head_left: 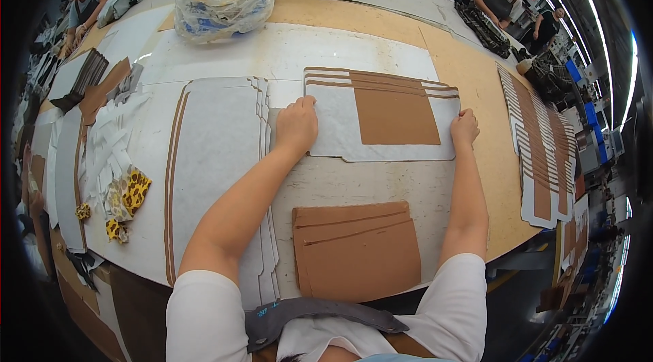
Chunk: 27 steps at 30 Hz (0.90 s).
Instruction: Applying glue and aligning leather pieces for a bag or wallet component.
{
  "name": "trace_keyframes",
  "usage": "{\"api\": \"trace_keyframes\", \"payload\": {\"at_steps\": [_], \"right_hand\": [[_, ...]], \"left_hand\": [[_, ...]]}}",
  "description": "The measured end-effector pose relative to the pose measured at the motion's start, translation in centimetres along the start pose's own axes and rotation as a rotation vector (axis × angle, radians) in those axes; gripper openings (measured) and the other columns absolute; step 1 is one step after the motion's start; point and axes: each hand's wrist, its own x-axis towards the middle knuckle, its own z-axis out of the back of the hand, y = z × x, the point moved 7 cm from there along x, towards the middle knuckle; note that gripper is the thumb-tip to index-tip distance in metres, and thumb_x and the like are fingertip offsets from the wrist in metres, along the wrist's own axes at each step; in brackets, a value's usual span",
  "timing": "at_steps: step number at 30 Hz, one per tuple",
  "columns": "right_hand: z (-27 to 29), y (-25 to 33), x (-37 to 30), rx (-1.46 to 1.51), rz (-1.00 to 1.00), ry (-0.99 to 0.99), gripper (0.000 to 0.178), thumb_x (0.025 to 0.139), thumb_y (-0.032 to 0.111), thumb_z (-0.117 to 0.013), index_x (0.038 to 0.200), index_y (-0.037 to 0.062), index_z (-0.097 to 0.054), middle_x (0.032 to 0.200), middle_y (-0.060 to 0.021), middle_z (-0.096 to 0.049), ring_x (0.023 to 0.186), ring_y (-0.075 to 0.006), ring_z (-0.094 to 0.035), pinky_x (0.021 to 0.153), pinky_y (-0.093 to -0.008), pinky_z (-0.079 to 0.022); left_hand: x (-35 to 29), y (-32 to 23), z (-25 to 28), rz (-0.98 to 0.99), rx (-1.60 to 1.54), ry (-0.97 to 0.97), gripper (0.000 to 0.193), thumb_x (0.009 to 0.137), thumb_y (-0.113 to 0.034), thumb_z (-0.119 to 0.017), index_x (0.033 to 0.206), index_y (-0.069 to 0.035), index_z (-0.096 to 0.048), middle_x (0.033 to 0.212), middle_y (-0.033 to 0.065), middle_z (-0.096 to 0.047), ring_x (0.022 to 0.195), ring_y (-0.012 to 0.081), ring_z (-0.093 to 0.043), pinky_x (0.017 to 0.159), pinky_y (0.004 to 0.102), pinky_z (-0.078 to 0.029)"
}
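A white panel piece (333, 120) with brown edging strips lies flat on the work table in front of me, apparently stacked over others whose strips show along the far edge. A brown rectangle (397, 110) covers its middle. My left hand (296, 124) is closed on the panel's left edge, fingertips at its upper corner. On the opposite edge, my right hand (464, 128) grips with bent fingers. Nearer to me sits a small pile of brown rectangular pieces (360, 256). Beside my left forearm lies a stack of long white panels (218, 151) with brown edges.
Overlapping white-and-brown panels (544, 144) fan along the table's right side. A clear plastic bag (223, 1) stands at the far side. White strips (109, 158) and leopard-print scraps (136, 192) lie at left, near a dark-edged stack (78, 79). Other people work beyond the table.
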Motion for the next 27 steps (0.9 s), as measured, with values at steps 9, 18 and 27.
{"api": "trace_keyframes", "payload": {"at_steps": [9,18,27], "right_hand": [[-0.9,-2.2,1.0,0.361,0.017,-0.011,0.020,0.079,0.018,-0.056,0.095,0.0061,-0.059,0.096,-0.0160,-0.062,0.091,-0.0322,-0.059,0.078,-0.0398,-0.046],[-0.2,-1.4,1.9,0.582,-0.061,-0.013,0.019,0.082,0.018,-0.056,0.095,0.0049,-0.057,0.086,-0.0174,-0.065,0.079,-0.0320,-0.063,0.071,-0.0389,-0.048],[-1.1,-1.1,1.9,0.400,-0.152,0.015,0.021,0.080,0.022,-0.056,0.097,0.0089,-0.059,0.095,-0.0147,-0.065,0.089,-0.0336,-0.062,0.076,-0.0421,-0.048]], "left_hand": [[-0.2,-0.2,-0.3,0.012,-0.050,0.018,0.018,0.083,-0.010,-0.052,0.100,-0.006,-0.052,0.093,0.0110,-0.062,0.083,0.0292,-0.060,0.073,0.0403,-0.045],[-0.1,-0.1,0.2,0.039,-0.048,0.022,0.018,0.082,-0.009,-0.053,0.100,-0.006,-0.053,0.091,0.0094,-0.062,0.079,0.0260,-0.060,0.073,0.0382,-0.043],[-0.1,-0.1,0.7,0.011,-0.109,-0.055,0.015,0.085,-0.011,-0.051,0.098,-0.006,-0.054,0.090,0.0118,-0.062,0.074,0.0320,-0.059,0.067,0.0411,-0.045]]}}
